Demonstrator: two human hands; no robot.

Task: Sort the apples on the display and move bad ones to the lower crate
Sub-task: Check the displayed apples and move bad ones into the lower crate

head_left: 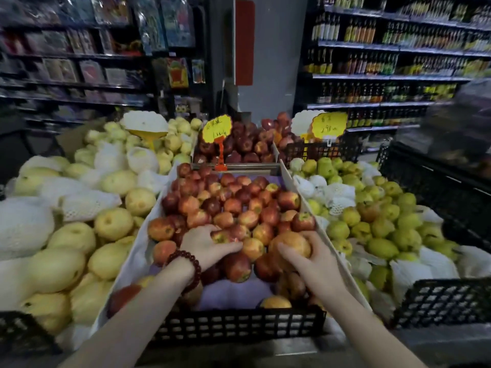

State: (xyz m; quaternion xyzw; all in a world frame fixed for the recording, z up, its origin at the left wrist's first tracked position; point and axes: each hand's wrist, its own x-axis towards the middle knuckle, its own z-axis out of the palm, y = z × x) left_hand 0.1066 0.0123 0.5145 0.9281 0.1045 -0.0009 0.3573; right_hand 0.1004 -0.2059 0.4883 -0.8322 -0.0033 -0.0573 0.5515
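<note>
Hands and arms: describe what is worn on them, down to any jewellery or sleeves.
Both forearms are bare, with no sleeves in view. The left hand has a bracelet of round, dark red beads strung around the wrist. The right hand wears nothing: no ring, watch or glove shows. No rings are visible on the left fingers either.

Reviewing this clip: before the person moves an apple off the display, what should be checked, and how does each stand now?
1. Right hand grips an orange-yellow apple: ok.
2. That apple is bad: cannot tell, no flaw shows.
3. Left hand curls over a red apple in the pile; firm hold: cannot tell.
4. Lower crate in view: cannot tell; only the black crate rim in front shows.
5. Arms' path clear: ok.
</note>
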